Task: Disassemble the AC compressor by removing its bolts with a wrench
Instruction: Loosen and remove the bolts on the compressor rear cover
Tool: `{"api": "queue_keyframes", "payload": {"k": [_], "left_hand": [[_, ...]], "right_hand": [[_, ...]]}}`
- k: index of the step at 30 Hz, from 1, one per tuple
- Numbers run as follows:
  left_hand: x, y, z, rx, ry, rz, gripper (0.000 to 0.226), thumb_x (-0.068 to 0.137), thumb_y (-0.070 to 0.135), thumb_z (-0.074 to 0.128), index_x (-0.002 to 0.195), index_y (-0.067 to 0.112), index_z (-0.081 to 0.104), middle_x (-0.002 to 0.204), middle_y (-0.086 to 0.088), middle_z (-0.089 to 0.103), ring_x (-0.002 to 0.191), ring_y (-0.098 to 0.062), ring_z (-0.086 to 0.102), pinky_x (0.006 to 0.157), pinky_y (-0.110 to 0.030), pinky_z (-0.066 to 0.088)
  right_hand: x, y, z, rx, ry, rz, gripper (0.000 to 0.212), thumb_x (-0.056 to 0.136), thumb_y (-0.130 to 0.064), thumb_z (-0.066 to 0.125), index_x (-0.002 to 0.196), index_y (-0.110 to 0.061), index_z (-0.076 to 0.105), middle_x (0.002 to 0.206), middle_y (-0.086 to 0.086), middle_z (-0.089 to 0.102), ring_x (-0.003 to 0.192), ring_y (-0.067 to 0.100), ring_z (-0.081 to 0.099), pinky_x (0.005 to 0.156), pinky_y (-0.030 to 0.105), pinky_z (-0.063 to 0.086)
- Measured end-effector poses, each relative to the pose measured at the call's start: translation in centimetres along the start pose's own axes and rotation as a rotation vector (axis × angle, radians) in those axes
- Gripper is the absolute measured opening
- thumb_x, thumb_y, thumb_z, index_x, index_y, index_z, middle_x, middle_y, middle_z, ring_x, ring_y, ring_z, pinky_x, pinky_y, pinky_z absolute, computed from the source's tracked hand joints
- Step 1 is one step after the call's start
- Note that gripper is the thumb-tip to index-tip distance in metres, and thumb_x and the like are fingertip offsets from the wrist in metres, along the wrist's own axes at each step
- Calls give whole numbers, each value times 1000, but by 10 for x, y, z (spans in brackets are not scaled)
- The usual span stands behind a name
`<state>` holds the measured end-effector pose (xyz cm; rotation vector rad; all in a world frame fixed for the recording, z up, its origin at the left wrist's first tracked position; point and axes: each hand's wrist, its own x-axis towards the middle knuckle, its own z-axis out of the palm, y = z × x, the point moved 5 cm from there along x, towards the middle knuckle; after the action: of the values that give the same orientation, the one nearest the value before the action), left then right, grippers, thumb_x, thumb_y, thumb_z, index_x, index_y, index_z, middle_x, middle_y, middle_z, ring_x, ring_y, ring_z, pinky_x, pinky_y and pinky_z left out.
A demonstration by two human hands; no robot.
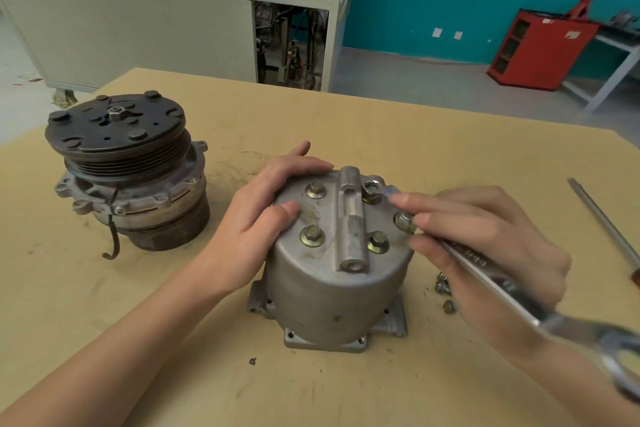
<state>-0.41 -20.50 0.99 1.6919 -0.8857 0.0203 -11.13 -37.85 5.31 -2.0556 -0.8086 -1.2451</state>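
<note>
Main item: compressor housing [339,274], grey cast metal, upright on tan table [381,135], between both hands. Washered bolts [312,236] sit in its top face. Nearby: pulley section [128,170] standing apart at left; loose bolts [443,288] just right of the housing, partly behind the right hand [485,239]; screwdriver [602,222] far right. Hands: left hand [270,208] lies flat, fingers relaxed, on the housing's top left; right hand's fingers are curled round wrench [485,270], ring end on the far-right bolt.

The long silver steel wrench [481,265] blurs at its near open end and runs off the right edge; the right hand [485,236] covers its middle and half-hides small loose grey bolts [442,285].
</note>
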Motion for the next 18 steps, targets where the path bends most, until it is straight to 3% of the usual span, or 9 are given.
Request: {"api": "queue_keyframes", "payload": {"k": [2, 4, 5, 7, 10, 12, 15, 18], "left_hand": [[2, 4, -2, 41, 2, -42, 57, 76, 38, 36, 126, 16, 54, 133, 17, 56, 143, 3, 28, 114, -19, 25], [5, 11, -4, 122, -35, -76, 54, 78, 46, 34, 128, 32, 50, 126, 42, 51, 140, 11, 26, 113, -13, 22], [7, 14, -5, 162, -60, -97, 53, 80, 53, 33, 129, 39, 47, 124, 46, 50, 138, 14, 27, 112, -11, 21], [7, 18, -6, 225, -102, -128, 59, 79, 70, 34, 132, 46, 41, 134, 33, 50, 134, 12, 34, 110, -14, 27], [-2, 16, -6, 256, -114, -119, 93, 64, 96, 31, 140, 41, 36, 146, 22, 39, 135, 9, 33, 108, -12, 29], [-8, 9, -9, 161, -67, -142, 101, 59, 98, 37, 142, 40, 34, 149, 23, 34, 136, 9, 32, 108, -14, 30], [-14, -2, -7, -3, -39, -202, 104, 56, 94, 52, 144, 43, 29, 147, 26, 39, 135, 8, 36, 107, -19, 36], [-17, -6, 0, -127, -25, -231, 91, 64, 74, 62, 144, 46, 28, 137, 37, 44, 127, 12, 44, 94, -6, 40]], "right_hand": [[-5, -1, 3, -43, -14, -4, 10, 93, -18, 61, 94, -8, 61, 106, 3, 68, 84, 22, 63, 75, 26, 49], [-9, 4, 3, 50, 13, 122, 6, 95, -17, 58, 96, -12, 61, 106, 2, 70, 89, 21, 64, 79, 25, 48], [-10, 9, 2, 139, 40, 213, 6, 95, -17, 56, 97, -13, 60, 103, 2, 70, 93, 21, 66, 82, 26, 48], [-13, 16, 1, 289, 92, 352, 8, 95, -18, 55, 97, -12, 59, 99, -2, 69, 100, 21, 67, 87, 29, 48], [-18, 21, 2, 374, 94, 429, 7, 93, -12, 52, 92, -12, 59, 102, -8, 70, 104, 21, 66, 90, 26, 47], [-20, 26, 3, 505, 98, 501, 8, 93, -12, 52, 93, -14, 60, 103, -2, 71, 104, 23, 65, 88, 24, 46], [-14, 61, 10, 843, 142, 867, 5, 89, -13, 52, 92, -14, 56, 96, 8, 73, 90, 19, 63, 76, 25, 45], [5, 103, 31, 1044, -74, 1184, 10, 81, -14, 52, 91, -16, 51, 85, 7, 72, 77, 15, 58, 69, 28, 38]]}}
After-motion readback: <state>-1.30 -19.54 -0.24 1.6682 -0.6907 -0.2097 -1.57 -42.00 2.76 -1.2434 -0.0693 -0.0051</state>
